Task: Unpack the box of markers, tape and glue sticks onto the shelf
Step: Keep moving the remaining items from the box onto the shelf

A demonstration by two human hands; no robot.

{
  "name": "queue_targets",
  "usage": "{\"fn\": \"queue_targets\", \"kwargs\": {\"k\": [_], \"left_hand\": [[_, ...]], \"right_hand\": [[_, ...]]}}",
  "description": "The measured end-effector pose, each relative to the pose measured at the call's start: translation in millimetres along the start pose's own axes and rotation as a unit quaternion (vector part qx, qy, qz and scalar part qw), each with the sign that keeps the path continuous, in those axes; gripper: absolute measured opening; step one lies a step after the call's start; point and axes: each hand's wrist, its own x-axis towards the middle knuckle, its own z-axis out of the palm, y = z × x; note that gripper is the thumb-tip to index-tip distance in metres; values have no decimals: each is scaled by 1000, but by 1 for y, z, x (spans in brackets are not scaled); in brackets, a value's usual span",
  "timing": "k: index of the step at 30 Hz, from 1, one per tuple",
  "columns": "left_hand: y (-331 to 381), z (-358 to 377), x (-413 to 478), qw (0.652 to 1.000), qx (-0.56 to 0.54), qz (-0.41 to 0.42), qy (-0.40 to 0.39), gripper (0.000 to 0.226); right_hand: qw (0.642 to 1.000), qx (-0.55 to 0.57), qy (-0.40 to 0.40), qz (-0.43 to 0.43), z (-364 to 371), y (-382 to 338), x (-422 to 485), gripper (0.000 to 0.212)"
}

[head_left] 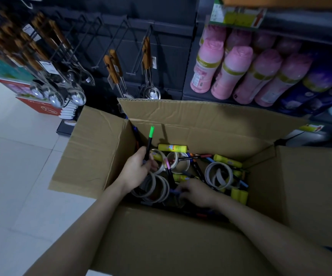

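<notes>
**Green marker in hand over the open box**

The cardboard box (201, 128) stands on the floor with all four flaps folded outward, right in front of the shelf (300, 22). Its bottom is covered by a loose jumble. There are yellow glue sticks (172, 148) lying on their sides, whitish tape rolls (219, 174) partly leaning on one another, and dark markers with coloured caps crossing between them.

The left hand (137, 172) is inside the box near its left wall. Its fingers are wrapped round the lower end of a green-capped marker (148, 143), a slim black barrel held nearly upright with the bright green cap on top.

A pink-capped marker (168, 165) lies slanted across the tape rolls just beside that hand. The right hand (197, 193) is low in the pile at the near side, palm down over the markers. Blur hides whether it is gripping anything.

On the shelf stand rows of pink bottles (236, 72). To the left, wooden-handled ladles (71, 94) hang from hooks above a pale tiled floor (12, 156).
</notes>
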Motion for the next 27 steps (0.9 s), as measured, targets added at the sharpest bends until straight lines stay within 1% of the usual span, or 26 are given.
{"fn": "queue_targets", "kwargs": {"k": [1,2,3,5,7,8,9,11,12,14,18,20,21,23,24,25,27], "left_hand": [[0,2,2,1000,-13,-11,4,20],[1,4,3,1000,-17,-21,10,20],[1,7,5,999,-16,-28,13,20],[4,12,9,999,-16,-42,16,18],[7,18,12,998,-21,-53,8,15],[9,20,14,998,-26,-61,1,15],[12,24,16,997,-33,-69,-6,17],[15,28,19,996,-34,-84,-16,25],[14,31,21,996,-19,-89,-22,27],[9,36,26,994,21,-104,-33,22],[-5,51,39,987,109,-117,-34,10],[-9,60,44,976,173,-124,-35,16],[-10,65,46,970,199,-132,-38,19],[-10,73,49,957,248,-142,-48,22],[-10,76,50,951,267,-143,-51,23],[-10,79,51,947,282,-143,-51,23],[-13,84,51,943,296,-144,-45,21]], "right_hand": [[995,82,47,14,-6,2,-2,8],[981,158,104,30,-13,4,-2,8],[959,227,162,44,-20,6,-2,7],[902,350,247,60,-32,7,0,14],[846,442,286,82,-43,6,3,23],[829,463,298,97,-47,6,4,21],[819,472,309,107,-51,8,5,18],[811,479,317,111,-55,13,6,18],[811,484,309,112,-55,15,6,19],[814,488,295,113,-54,19,6,18],[833,445,306,122,-52,25,8,16],[861,377,302,158,-47,30,14,17],[881,324,294,177,-45,32,17,15],[925,177,270,202,-41,35,20,7],[940,109,248,205,-41,34,20,12],[952,62,224,201,-40,34,20,17],[964,24,186,190,-40,30,19,17]]}}
